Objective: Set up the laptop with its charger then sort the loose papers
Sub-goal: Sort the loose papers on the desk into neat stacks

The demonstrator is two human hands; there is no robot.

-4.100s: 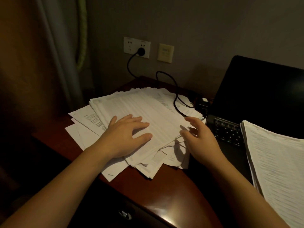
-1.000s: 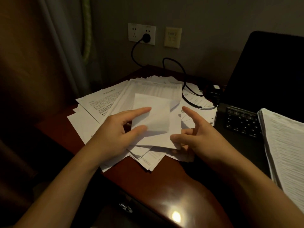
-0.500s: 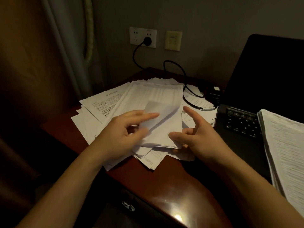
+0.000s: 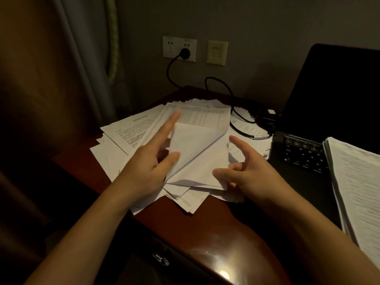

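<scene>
Loose white papers (image 4: 141, 128) lie fanned over the left part of a dark wooden desk (image 4: 205, 227). My left hand (image 4: 144, 171) pinches the left edge of a top sheet (image 4: 197, 153) with its thumb, and the index finger points away. My right hand (image 4: 250, 177) pinches the same sheet's near right corner between thumb and curled fingers. An open black laptop (image 4: 339, 95) stands at the right. Its charger cable (image 4: 224, 87) runs from a wall socket (image 4: 185, 52) to a black brick (image 4: 267, 118) beside the laptop.
A thick stack of printed papers (image 4: 355, 182) lies over the laptop's right side, leaving part of the keyboard (image 4: 302, 155) showing. A curtain (image 4: 82, 58) hangs at the left. A drawer handle (image 4: 161, 259) sits under the desk's front edge.
The top sheet, which had dropped flatter half a second ago, stands raised again. My left index finger has straightened and lifted away. My right hand has barely moved.
</scene>
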